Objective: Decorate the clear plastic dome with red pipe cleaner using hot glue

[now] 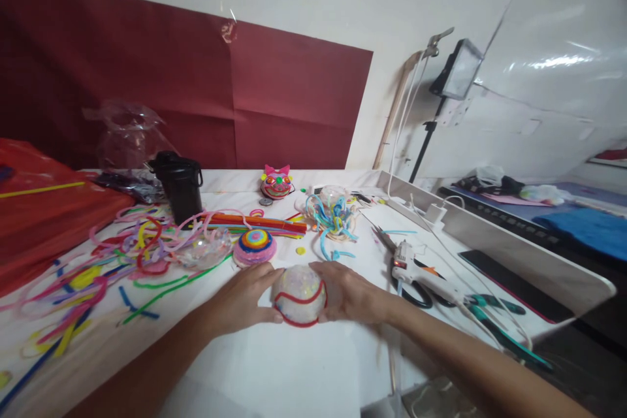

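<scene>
A white glittery dome [300, 295] with a red pipe cleaner around its rim and across its front rests on the white table [274, 366]. My left hand [245, 300] cups its left side with fingers curled around it. On the dome's right side, my right hand [345, 290] is pressed against it in the same way. Just behind the dome lies a coiled pipe-cleaner disc [255, 245] in pink, blue, yellow and red.
Loose pipe cleaners [122, 255] sprawl over the left of the table. A black container [180, 186], a bundle of straight stems [255, 223], a pink cat-faced piece [277, 183], a blue tangle [333, 215], a glue gun [416, 268], scissors and pliers [490, 307] lie around.
</scene>
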`<action>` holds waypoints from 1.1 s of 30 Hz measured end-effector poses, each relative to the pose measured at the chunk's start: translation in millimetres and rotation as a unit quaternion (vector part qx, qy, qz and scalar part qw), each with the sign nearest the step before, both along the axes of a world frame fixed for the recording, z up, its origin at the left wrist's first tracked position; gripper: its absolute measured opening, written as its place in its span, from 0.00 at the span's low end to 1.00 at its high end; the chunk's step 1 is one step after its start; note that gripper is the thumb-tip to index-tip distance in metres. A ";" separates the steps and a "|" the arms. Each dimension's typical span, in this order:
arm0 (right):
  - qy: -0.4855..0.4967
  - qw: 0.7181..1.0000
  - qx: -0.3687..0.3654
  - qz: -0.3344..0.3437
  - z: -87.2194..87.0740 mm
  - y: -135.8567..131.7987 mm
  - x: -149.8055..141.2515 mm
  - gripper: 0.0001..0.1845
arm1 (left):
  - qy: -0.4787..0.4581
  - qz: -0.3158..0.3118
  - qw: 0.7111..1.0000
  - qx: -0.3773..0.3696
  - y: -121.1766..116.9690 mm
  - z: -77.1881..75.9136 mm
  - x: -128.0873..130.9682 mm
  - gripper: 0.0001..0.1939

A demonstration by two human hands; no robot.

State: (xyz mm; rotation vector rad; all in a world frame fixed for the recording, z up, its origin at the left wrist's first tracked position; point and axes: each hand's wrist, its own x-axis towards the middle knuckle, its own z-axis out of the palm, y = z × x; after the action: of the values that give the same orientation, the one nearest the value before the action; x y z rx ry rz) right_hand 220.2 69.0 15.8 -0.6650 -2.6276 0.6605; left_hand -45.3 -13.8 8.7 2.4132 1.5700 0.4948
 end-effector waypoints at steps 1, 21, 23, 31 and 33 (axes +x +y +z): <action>0.002 1.000 0.006 0.002 -0.8 0.5 -0.1 0.44 | -0.001 -0.001 1.000 0.002 0.4 -0.7 -0.3 0.31; 0.014 1.000 0.013 0.008 -20.4 16.0 13.2 0.46 | -0.029 -0.072 0.997 -0.007 16.8 -5.3 -13.5 0.27; 0.008 1.000 0.016 0.008 -19.7 16.3 13.0 0.46 | -0.034 -0.083 0.996 0.006 19.4 -10.6 -16.0 0.25; -0.008 1.000 0.025 0.015 -16.0 15.4 10.9 0.46 | 0.015 -0.104 0.990 0.098 28.9 -28.2 -20.4 0.21; -0.010 0.999 0.029 0.014 -15.5 15.4 10.3 0.46 | 0.042 -0.104 0.986 0.122 31.3 -31.1 -19.3 0.19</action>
State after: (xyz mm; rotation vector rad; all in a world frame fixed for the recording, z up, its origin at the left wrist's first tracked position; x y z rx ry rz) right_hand 230.5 84.4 0.2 -0.6225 -2.6671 0.5871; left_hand -64.6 17.5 -22.4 2.7769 1.3356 0.5799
